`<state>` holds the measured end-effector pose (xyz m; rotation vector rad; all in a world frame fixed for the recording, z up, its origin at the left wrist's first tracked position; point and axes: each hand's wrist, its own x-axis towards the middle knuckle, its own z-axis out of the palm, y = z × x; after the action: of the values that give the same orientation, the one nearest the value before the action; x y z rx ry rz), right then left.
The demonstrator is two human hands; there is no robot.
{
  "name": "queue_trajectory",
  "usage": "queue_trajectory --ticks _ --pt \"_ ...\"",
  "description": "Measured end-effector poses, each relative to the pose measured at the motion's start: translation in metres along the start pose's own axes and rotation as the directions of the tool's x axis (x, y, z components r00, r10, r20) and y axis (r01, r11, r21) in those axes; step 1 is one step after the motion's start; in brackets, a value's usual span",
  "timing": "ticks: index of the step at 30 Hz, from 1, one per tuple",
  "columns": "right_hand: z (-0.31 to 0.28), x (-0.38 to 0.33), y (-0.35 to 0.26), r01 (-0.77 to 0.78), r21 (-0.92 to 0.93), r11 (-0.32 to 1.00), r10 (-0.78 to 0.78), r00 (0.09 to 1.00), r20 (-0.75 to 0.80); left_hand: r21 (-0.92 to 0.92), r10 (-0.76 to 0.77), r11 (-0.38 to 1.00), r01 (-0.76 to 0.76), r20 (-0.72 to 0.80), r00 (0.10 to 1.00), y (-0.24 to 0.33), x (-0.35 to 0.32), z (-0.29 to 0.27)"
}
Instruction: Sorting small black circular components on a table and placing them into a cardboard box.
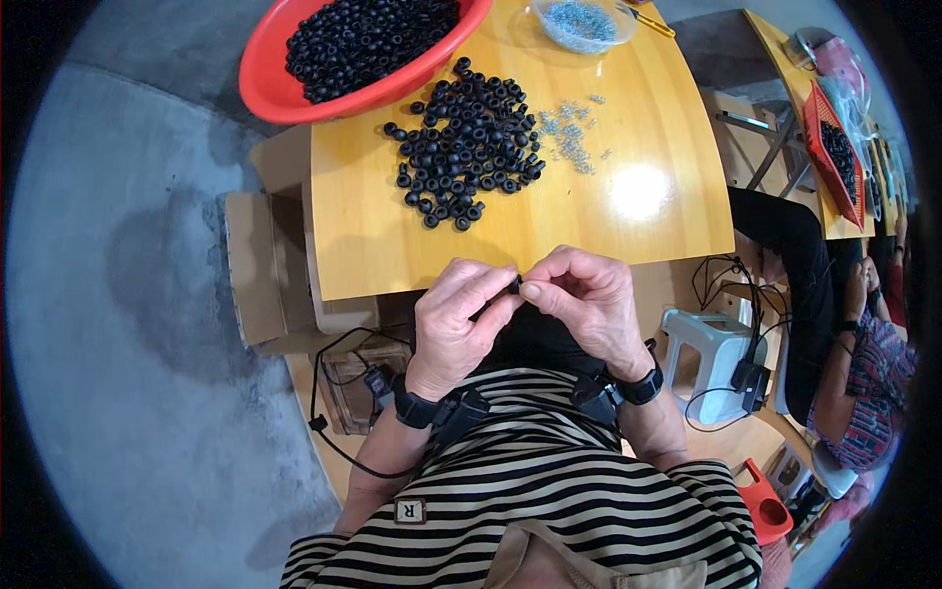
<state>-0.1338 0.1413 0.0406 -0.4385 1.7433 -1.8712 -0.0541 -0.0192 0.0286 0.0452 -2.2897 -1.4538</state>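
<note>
My left hand (pixel 457 316) pinches a small black rounded piece (pixel 515 285) between thumb and fingertips, just off the near edge of the table. My right hand (pixel 589 299) is closed in a pinch right beside it, its fingertips meeting the left ones. Whatever lies between the right fingertips is too small to make out. Ahead on the yellow table (pixel 373 250) lies a loose pile of black rounded pieces with holes (pixel 461 147). Right of that pile, tiny silvery metal pieces (pixel 569 137), resembling springs, are scattered.
A red basin (pixel 270 83) full of black pieces stands at the far left. A clear bowl (pixel 620 31) of silvery pieces and a yellow-handled tool (pixel 654 24) are at the back. Cartons (pixel 257 265) and a pale stool (pixel 702 353) flank me. Another person (pixel 859 383) sits at right.
</note>
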Motion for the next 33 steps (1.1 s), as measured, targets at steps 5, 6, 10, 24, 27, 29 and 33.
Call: queue_trajectory --ticks 5,6,10,24,27,29,33 --pt "-0.001 0.003 0.011 -0.036 0.097 0.995 0.033 0.999 0.034 0.007 0.018 1.0 -0.018 0.005 1.0 0.002 0.0 0.0" --pt "-0.001 0.004 0.013 -0.063 0.205 0.977 0.054 0.997 0.048 0.0 0.026 1.0 -0.026 0.013 1.0 0.002 0.0 0.0" --pt "-0.009 0.009 0.018 -0.244 0.273 0.931 0.212 0.967 0.142 -0.049 0.015 0.999 -0.013 0.041 0.999 0.0 -0.005 -0.003" --pt "0.002 0.014 0.027 -0.315 0.089 0.945 0.291 0.933 0.212 -0.005 -0.097 0.995 0.097 0.045 0.994 -0.012 -0.014 -0.003" --pt "0.006 0.017 0.03 -0.35 0.185 0.918 0.306 0.924 0.228 -0.089 -0.15 0.985 0.149 -0.004 0.989 -0.017 -0.016 0.0" --pt "0.011 0.019 0.028 -0.313 0.184 0.932 0.274 0.939 0.209 -0.135 -0.173 0.977 0.167 -0.034 0.984 -0.021 -0.017 -0.001" --pt "0.011 0.023 0.035 -0.324 0.129 0.937 0.291 0.93 0.225 -0.071 -0.142 0.988 0.14 -0.029 0.989 -0.025 -0.016 -0.004"
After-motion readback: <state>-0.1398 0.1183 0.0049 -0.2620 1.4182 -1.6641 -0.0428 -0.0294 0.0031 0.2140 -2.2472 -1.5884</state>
